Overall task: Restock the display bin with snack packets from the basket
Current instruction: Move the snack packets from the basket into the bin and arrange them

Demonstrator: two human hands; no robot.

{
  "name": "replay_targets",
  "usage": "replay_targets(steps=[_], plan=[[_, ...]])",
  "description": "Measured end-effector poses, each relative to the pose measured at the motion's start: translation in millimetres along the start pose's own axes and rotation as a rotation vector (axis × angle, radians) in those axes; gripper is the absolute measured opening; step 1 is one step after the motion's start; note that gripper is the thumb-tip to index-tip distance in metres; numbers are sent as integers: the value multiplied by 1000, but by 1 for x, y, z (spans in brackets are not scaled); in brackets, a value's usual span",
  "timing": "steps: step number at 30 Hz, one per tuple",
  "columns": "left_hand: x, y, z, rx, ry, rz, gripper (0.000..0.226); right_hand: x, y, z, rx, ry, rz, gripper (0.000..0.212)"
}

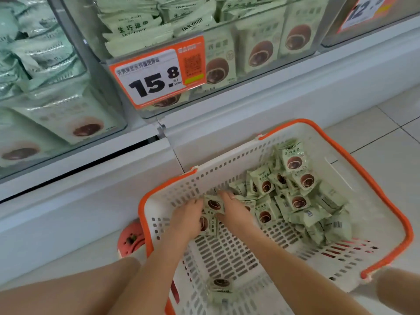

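Observation:
A white basket with an orange rim sits on the floor and holds several pale green snack packets, heaped toward its far right side. Both my hands reach into its far left corner. My left hand and my right hand press in from either side on a small bunch of packets, fingers curled around them. One loose packet lies alone on the basket's near floor. The clear display bin above holds the same green packets.
An orange price tag reading 15.8 hangs on the bin's front. A second clear bin with green packets stands at left. The white shelf base runs behind the basket. My knees show at the bottom edge, and an orange shoe beside the basket.

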State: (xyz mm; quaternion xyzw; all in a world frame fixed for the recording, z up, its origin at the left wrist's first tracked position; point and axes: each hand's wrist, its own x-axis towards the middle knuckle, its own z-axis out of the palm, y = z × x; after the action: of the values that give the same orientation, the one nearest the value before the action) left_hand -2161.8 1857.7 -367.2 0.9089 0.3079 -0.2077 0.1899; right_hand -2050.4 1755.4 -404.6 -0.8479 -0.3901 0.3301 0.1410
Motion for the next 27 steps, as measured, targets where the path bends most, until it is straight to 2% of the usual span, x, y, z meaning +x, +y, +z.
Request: replay_targets(steps=[5,8,11,13,15,17,19,22,25,27], plan=[[5,-21,9,-193,5,-138,52,25,-13,7,-177,26,51,47],[5,-30,10,-240,2,-145,54,21,-17,5,-117,28,72,35],[3,-30,6,-325,-113,-139,72,-1,-20,-11,104,63,160,25],[-3,-18,-4,-472,-255,-99,86,-22,-21,-25,394,112,244,28],[-9,2,-17,-571,-294,-23,95,-42,-21,-38,762,162,355,32],[-17,26,-33,-600,-202,51,96,-60,-20,-51,1124,171,395,40],[-29,49,-53,-593,-68,82,98,-76,-19,-65,1350,170,322,50],[-52,74,-89,-336,140,187,102,-99,-29,-89,1379,133,210,54],[-77,86,-135,-42,295,307,86,-119,-50,-126,1353,118,94,39],[-95,89,-168,109,358,386,78,-130,-64,-159,1212,148,-18,27]])
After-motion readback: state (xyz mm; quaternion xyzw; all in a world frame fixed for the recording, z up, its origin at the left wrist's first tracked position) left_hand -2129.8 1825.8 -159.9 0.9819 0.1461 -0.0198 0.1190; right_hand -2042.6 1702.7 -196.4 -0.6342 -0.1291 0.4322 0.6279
